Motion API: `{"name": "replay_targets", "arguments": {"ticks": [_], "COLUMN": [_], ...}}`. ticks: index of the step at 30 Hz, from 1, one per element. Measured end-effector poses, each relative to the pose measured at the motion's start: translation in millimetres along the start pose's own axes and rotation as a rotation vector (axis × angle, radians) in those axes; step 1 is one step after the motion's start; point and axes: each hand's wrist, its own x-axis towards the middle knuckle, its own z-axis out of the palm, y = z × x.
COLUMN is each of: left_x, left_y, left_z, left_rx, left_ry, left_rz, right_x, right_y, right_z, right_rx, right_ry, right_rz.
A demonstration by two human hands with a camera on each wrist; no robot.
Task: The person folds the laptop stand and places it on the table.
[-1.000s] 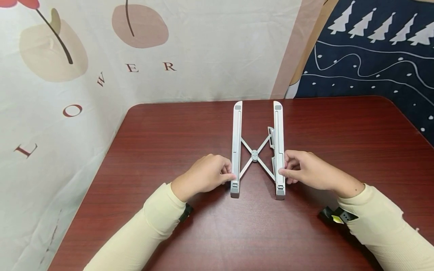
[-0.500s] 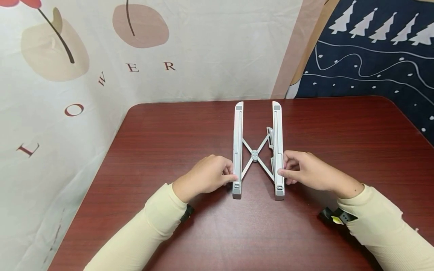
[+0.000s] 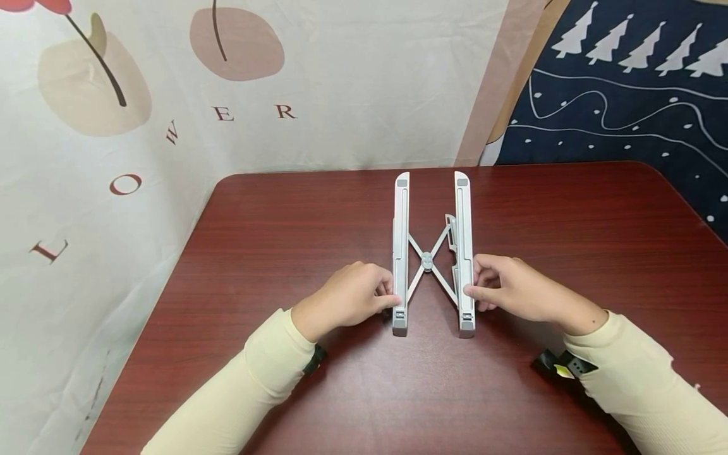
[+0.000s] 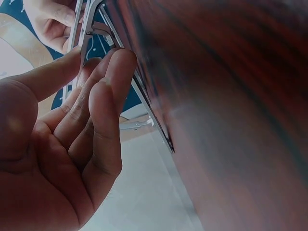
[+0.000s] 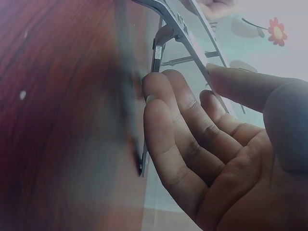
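A silver folding laptop stand (image 3: 401, 240) stands on the reddish-brown table, its two long rails side by side and joined by an X-shaped brace (image 3: 426, 260). My left hand (image 3: 357, 292) pinches the near part of the left rail, thumb on top and fingers curled at its outer side. On the other side my right hand (image 3: 512, 287) pinches the right rail (image 3: 464, 240) at about the same height. The left wrist view shows the left hand's fingers (image 4: 103, 101) bent beside the rail. In the right wrist view the right thumb (image 5: 240, 84) lies against the metal edge.
The wooden table (image 3: 284, 221) reaches back to a pale printed cloth (image 3: 364, 88) on the wall. A navy cloth with white trees (image 3: 625, 114) hangs at the right. Dark straps (image 3: 577, 363) sit at the wrists.
Both hands have drawn the rails of the laptop stand slightly closer together. The left rail has shifted right and the right rail left, narrowing the X brace.
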Motion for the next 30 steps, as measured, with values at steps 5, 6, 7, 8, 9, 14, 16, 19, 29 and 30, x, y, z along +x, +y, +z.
{"name": "replay_targets", "arguments": {"ticks": [5,6,7,8,9,14,16,19,29,30], "left_x": [-0.1,-0.1,-0.2,-0.2,-0.3,-0.7,-0.9,-1.0,-0.6,-0.6], "left_y": [1.2,1.4,1.7,1.9,2.2,3.3,3.8,4.5,7.1,7.2], "left_z": [1.1,1.3,1.3,1.4,1.5,1.7,1.7,1.8,2.0,2.2], "left_rx": [0.007,0.006,0.006,0.006,0.007,0.008,0.007,0.005,0.005,0.005], "left_ry": [0.000,0.000,-0.001,-0.001,-0.001,-0.004,-0.006,-0.006,-0.009,-0.009], "left_rz": [-0.001,0.000,0.000,-0.001,-0.001,-0.002,-0.002,-0.004,-0.009,-0.006], "right_x": [-0.2,-0.2,-0.3,-0.3,-0.4,-0.6,-0.7,-0.9,-0.7,-0.8], "right_y": [-0.4,-0.5,-0.6,-0.7,-0.8,-1.2,-1.2,-1.3,-1.7,-2.0], "right_z": [1.0,1.2,1.2,1.3,1.4,1.7,2.0,2.4,3.9,3.8], "right_rx": [-0.001,-0.002,-0.002,-0.001,-0.002,-0.011,-0.016,-0.017,-0.038,-0.038], "right_ry": [-0.001,-0.002,-0.003,-0.004,-0.005,-0.008,-0.008,-0.008,-0.003,-0.004], "right_rz": [-0.001,-0.001,-0.001,0.000,0.001,0.003,0.002,0.000,-0.026,-0.026]}}
